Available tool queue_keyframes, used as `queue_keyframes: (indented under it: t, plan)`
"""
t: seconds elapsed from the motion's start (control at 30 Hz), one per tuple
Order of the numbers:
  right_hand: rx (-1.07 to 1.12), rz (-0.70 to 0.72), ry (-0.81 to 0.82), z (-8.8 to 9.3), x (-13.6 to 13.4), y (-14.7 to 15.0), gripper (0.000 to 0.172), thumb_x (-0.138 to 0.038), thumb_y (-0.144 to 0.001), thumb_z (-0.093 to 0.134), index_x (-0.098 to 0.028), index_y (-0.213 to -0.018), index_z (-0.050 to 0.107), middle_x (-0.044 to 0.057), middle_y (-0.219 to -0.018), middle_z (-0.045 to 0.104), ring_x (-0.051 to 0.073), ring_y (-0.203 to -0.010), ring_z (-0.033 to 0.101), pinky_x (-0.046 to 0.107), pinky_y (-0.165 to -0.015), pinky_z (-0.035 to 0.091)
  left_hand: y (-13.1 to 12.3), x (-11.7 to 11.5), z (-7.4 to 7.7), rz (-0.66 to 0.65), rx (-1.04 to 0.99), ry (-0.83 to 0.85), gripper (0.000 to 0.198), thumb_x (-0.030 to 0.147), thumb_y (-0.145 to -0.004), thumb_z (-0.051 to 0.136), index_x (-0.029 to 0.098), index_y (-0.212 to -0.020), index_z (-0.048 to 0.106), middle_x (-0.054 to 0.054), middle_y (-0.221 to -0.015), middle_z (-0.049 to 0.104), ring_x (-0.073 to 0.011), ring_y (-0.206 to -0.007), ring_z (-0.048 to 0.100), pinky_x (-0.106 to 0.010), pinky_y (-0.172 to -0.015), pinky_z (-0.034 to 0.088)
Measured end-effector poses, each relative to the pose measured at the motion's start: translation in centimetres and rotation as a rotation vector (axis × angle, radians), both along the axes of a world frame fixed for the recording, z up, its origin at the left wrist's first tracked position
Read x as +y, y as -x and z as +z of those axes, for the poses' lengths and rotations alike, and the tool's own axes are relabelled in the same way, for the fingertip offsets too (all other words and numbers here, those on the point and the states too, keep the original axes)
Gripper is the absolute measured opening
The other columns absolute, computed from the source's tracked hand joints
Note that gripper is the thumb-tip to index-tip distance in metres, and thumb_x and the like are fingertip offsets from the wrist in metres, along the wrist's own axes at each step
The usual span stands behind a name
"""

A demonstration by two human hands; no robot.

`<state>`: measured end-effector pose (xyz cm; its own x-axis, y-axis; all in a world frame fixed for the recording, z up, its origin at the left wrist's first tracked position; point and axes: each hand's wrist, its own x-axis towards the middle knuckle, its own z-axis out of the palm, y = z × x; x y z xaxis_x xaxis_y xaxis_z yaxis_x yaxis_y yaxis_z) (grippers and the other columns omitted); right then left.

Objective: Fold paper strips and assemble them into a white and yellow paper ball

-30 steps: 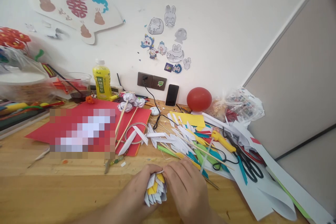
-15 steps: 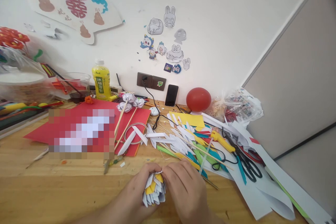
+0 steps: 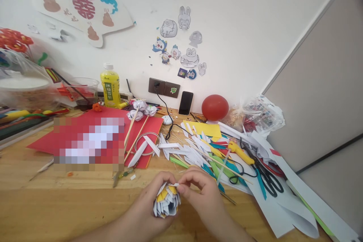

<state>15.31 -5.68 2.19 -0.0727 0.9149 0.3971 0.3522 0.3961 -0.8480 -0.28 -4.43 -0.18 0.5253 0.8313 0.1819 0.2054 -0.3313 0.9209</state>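
Observation:
A roundish model of white and yellow folded paper pieces [image 3: 166, 201] sits low in the middle of the head view, its overlapping points turned toward me. My left hand [image 3: 153, 200] is wrapped round its left side and far edge. At the model's upper right, my right hand [image 3: 200, 193] pinches a small white folded paper piece [image 3: 176, 185] between thumb and forefinger. That piece touches the model's rim; whether it is tucked in cannot be made out. Just beyond my hands lie loose white folded strips [image 3: 172, 146].
Scissors [image 3: 268, 177], a yellow-handled glue gun [image 3: 241, 152] and coloured paper scraps lie to the right. Behind them are a red balloon [image 3: 214, 107] and a phone [image 3: 186, 103]. Red paper [image 3: 85, 119], paper flowers on sticks [image 3: 139, 106] and a yellow bottle [image 3: 110, 87] are at the left.
My right hand has drawn slightly back and its fingers have lifted into a pinch at the rim. The paper model has tilted a little in my left hand.

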Motion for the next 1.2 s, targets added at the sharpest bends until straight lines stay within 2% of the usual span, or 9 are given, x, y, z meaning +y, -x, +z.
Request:
queue_keyframes:
  t: [0.13, 0.3, 0.4, 0.53, 0.77, 0.83, 0.93, 1.03, 1.2]
  plan:
    - [0.098, 0.000, 0.165, -0.2, 0.0, 0.1, 0.014, -0.027, -0.071, 0.063, -0.014, -0.065, 0.062, 0.000, -0.061, 0.058, 0.011, -0.058, 0.055, 0.020, -0.054, 0.046, 0.0, -0.1, -0.1, -0.010, -0.010, 0.061, 0.031, 0.013, -0.064, 0.052, 0.023, -0.090, 0.038, 0.005, -0.071, 0.048, -0.0107, -0.063, 0.048, -0.018, -0.057, 0.042]
    - [0.045, -0.095, 0.088, -0.4, -0.1, 0.3, 0.019, -0.030, -0.070, 0.063, -0.015, -0.059, 0.060, 0.000, -0.059, 0.056, 0.012, -0.057, 0.052, 0.021, -0.054, 0.044, -0.1, 0.1, -0.1, 0.024, -0.042, 0.043, 0.030, 0.012, -0.064, 0.050, 0.023, -0.090, 0.038, 0.005, -0.072, 0.047, -0.0105, -0.063, 0.047, -0.018, -0.056, 0.041]
    - [0.034, -0.025, 0.052, -0.4, -0.1, 0.2, 0.020, -0.031, -0.073, 0.060, -0.015, -0.060, 0.059, 0.000, -0.061, 0.054, 0.012, -0.061, 0.052, 0.023, -0.058, 0.044, -0.1, 0.2, 0.2, 0.003, -0.041, 0.044, 0.030, 0.012, -0.064, 0.050, 0.023, -0.089, 0.038, 0.005, -0.073, 0.046, -0.0106, -0.064, 0.047, -0.019, -0.057, 0.041]
    - [0.132, 0.142, 0.146, -0.4, 0.1, 0.0, 0.020, -0.033, -0.074, 0.059, -0.015, -0.065, 0.057, 0.000, -0.067, 0.052, 0.012, -0.065, 0.052, 0.022, -0.061, 0.044, -0.2, 0.1, 0.4, -0.032, -0.050, 0.053, 0.030, 0.010, -0.063, 0.050, 0.023, -0.087, 0.039, 0.006, -0.073, 0.044, -0.0097, -0.063, 0.046, -0.018, -0.056, 0.040]
    - [0.220, 0.196, 0.371, -0.2, 0.1, -0.1, 0.022, -0.036, -0.074, 0.057, -0.015, -0.067, 0.054, -0.001, -0.063, 0.052, 0.011, -0.059, 0.052, 0.021, -0.056, 0.044, -0.1, 0.1, 0.1, -0.053, -0.018, 0.060, 0.033, 0.007, -0.062, 0.049, 0.023, -0.089, 0.038, 0.005, -0.074, 0.046, -0.0106, -0.065, 0.046, -0.019, -0.058, 0.040]
    - [0.107, 0.128, 0.280, -0.2, 0.0, 0.0, 0.019, -0.032, -0.076, 0.056, -0.016, -0.068, 0.054, -0.001, -0.063, 0.053, 0.011, -0.060, 0.052, 0.022, -0.056, 0.043, -0.1, 0.2, 0.0, -0.052, -0.034, 0.058, 0.031, 0.007, -0.063, 0.049, 0.023, -0.088, 0.038, 0.005, -0.074, 0.045, -0.0107, -0.066, 0.046, -0.019, -0.059, 0.040]
    - [-0.187, -0.061, -0.114, -0.3, -0.3, 0.1, 0.010, -0.023, -0.077, 0.055, -0.017, -0.070, 0.057, 0.001, -0.068, 0.055, 0.014, -0.066, 0.051, 0.025, -0.060, 0.042, -0.2, 0.3, -0.1, -0.038, -0.086, 0.060, 0.032, 0.007, -0.064, 0.049, 0.023, -0.089, 0.038, 0.004, -0.077, 0.046, -0.0112, -0.068, 0.047, -0.020, -0.061, 0.041]
    - [-0.407, -0.142, -0.420, -0.5, -0.6, 0.1, 0.009, -0.014, -0.079, 0.051, -0.018, -0.078, 0.059, 0.002, -0.073, 0.058, 0.015, -0.069, 0.051, 0.026, -0.062, 0.041, -0.2, 0.4, -0.3, -0.048, -0.114, 0.077, 0.036, 0.007, -0.065, 0.049, 0.024, -0.094, 0.036, 0.004, -0.078, 0.045, -0.0117, -0.069, 0.048, -0.021, -0.062, 0.041]
    - [-0.535, -0.167, -0.610, -0.6, -0.8, 0.4, 0.011, -0.009, -0.080, 0.050, -0.017, -0.080, 0.058, 0.002, -0.069, 0.059, 0.014, -0.063, 0.047, 0.027, -0.058, 0.039, -0.1, 0.5, -0.6, -0.044, -0.113, 0.062, 0.035, 0.005, -0.063, 0.049, 0.024, -0.090, 0.036, 0.006, -0.073, 0.042, -0.0102, -0.063, 0.044, -0.019, -0.058, 0.039]
